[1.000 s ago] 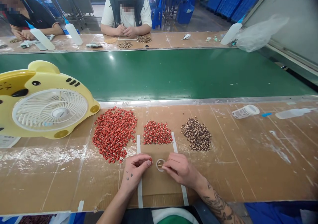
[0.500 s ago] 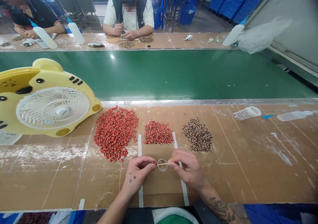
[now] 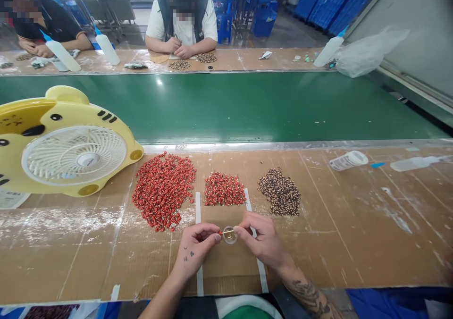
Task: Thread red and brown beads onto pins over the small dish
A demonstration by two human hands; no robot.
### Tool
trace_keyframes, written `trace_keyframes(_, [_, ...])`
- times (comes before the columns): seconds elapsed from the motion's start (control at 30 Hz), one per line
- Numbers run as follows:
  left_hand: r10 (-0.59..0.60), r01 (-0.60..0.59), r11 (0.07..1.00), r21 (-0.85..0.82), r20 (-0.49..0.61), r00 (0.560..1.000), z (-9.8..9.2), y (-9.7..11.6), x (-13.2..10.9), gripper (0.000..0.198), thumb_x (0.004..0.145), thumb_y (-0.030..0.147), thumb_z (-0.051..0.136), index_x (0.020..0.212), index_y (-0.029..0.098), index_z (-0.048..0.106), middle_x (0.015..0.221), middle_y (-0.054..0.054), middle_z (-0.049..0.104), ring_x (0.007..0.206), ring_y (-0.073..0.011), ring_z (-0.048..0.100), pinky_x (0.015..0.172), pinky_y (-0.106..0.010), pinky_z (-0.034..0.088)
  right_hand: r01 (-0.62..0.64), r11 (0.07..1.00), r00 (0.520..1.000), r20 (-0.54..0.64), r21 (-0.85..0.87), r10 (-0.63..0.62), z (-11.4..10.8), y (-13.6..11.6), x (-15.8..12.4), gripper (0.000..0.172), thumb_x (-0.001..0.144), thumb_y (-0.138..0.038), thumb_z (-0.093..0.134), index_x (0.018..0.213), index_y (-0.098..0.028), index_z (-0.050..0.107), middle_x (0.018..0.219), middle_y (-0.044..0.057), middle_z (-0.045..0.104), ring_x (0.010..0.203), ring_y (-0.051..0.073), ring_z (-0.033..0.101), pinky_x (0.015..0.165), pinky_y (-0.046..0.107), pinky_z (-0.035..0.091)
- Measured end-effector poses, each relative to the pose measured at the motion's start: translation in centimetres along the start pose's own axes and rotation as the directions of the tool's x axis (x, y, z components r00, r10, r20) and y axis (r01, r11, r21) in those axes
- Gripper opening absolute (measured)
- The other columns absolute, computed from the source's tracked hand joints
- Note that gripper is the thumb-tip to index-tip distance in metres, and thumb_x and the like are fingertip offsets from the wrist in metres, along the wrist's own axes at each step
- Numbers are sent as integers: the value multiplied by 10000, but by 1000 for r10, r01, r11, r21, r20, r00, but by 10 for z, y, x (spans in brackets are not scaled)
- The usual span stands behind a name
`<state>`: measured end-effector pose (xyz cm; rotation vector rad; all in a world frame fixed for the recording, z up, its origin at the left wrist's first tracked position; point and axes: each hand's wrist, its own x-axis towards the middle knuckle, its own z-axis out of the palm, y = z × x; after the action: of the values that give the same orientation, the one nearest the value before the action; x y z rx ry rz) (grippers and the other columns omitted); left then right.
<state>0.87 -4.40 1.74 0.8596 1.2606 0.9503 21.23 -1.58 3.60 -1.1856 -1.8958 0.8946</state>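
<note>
Between thumb and forefinger, my left hand (image 3: pixel 198 242) pinches a small red piece (image 3: pixel 220 232). My right hand (image 3: pixel 261 238) grips a thin wooden toothpick (image 3: pixel 228 231), whose tip reaches to the red piece. Under the stick, a small round clear dish (image 3: pixel 230 237) stands on a cardboard panel (image 3: pixel 230 262) edged by two white tape strips. Just beyond my hands lies a small pile of red pieces (image 3: pixel 224 189). A larger red pile (image 3: pixel 163 189) is to its left, and a heap of dark and tan pieces (image 3: pixel 279 191) to its right.
A yellow animal-faced fan (image 3: pixel 71 144) stands at left. A white tub (image 3: pixel 348 160), a blue cap (image 3: pixel 378 165) and a squeeze bottle (image 3: pixel 414 163) lie at right. Past the green belt (image 3: pixel 247 104), two people sit at another bench with glue bottles (image 3: pixel 107 49).
My right hand has shifted slightly left, bringing the toothpick's tip against the red piece. My left hand stays almost where it was. The whole view has shifted a little.
</note>
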Motion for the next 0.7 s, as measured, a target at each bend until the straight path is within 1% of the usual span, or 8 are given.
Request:
trace_keyframes(0.13, [14, -13, 999, 41, -17, 1000, -2, -3, 1, 116, 695, 262, 776, 764, 171, 793, 700, -44, 738, 608, -149, 626, 577, -209, 477, 7, 1000, 1000, -2, -26, -7, -7, 4, -1, 325, 938, -301, 573, 637, -176, 578, 582, -12, 521, 541, 115, 469, 533, 245, 328])
trace_keyframes(0.3, [-1, 4, 997, 76, -42, 999, -5, -3, 3, 138, 688, 284, 775, 776, 178, 786, 746, -51, 765, 670, -175, 659, 627, -227, 507, 64, 976, 983, 184, -207, -26, -8, 6, -2, 266, 904, -269, 626, 660, -171, 590, 640, 1, 568, 613, 133, 516, 583, 253, 348])
trace_keyframes(0.37, [-5, 8, 997, 78, -36, 999, -5, -3, 3, 156, 690, 298, 774, 787, 175, 782, 739, -50, 764, 666, -178, 659, 622, -232, 508, 46, 964, 980, 198, -261, 7, -8, 8, -1, 243, 881, -291, 668, 679, -174, 601, 662, 3, 584, 635, 143, 533, 597, 258, 363])
trace_keyframes(0.43, [-3, 6, 997, 83, -35, 999, -6, -3, 4, 174, 692, 313, 775, 791, 170, 778, 703, -44, 750, 636, -172, 646, 597, -229, 497, -20, 960, 989, 138, -278, 61, -15, 15, 2, 218, 890, -316, 666, 724, -181, 627, 681, 2, 599, 638, 146, 546, 606, 261, 384])
trace_keyframes(0.53, [3, 0, 996, 88, -38, 999, -7, -4, 4, 189, 691, 325, 779, 789, 164, 774, 679, -37, 735, 623, -166, 638, 589, -227, 489, -151, 930, 988, -46, -335, 144, -36, 34, 11, 198, 945, -263, 578, 778, -196, 659, 751, 14, 643, 673, 155, 577, 644, 273, 427])
trace_keyframes(0.57, [5, -2, 996, 87, -38, 999, -8, -4, 4, 190, 691, 326, 780, 790, 165, 774, 683, -37, 736, 627, -166, 639, 594, -226, 491, -177, 910, 984, -83, -375, 157, -44, 42, 15, 164, 941, -232, 573, 819, -200, 677, 797, 22, 660, 718, 167, 597, 680, 284, 446])
trace_keyframes(0.63, [7, -3, 997, 81, -38, 999, -9, -5, 4, 190, 687, 326, 782, 789, 166, 774, 700, -40, 743, 642, -168, 647, 605, -226, 500, -197, 857, 980, -122, -476, 157, -56, 58, 23, 128, 915, -172, 578, 890, -196, 701, 871, 41, 677, 817, 195, 623, 760, 311, 475])
trace_keyframes(0.7, [8, -6, 997, 73, -36, 999, -11, -7, 4, 186, 683, 323, 784, 785, 168, 775, 716, -44, 750, 651, -171, 654, 613, -227, 510, -196, 819, 981, -121, -540, 155, -63, 70, 29, 135, 897, -146, 583, 903, -184, 712, 893, 55, 678, 855, 213, 627, 795, 331, 484])
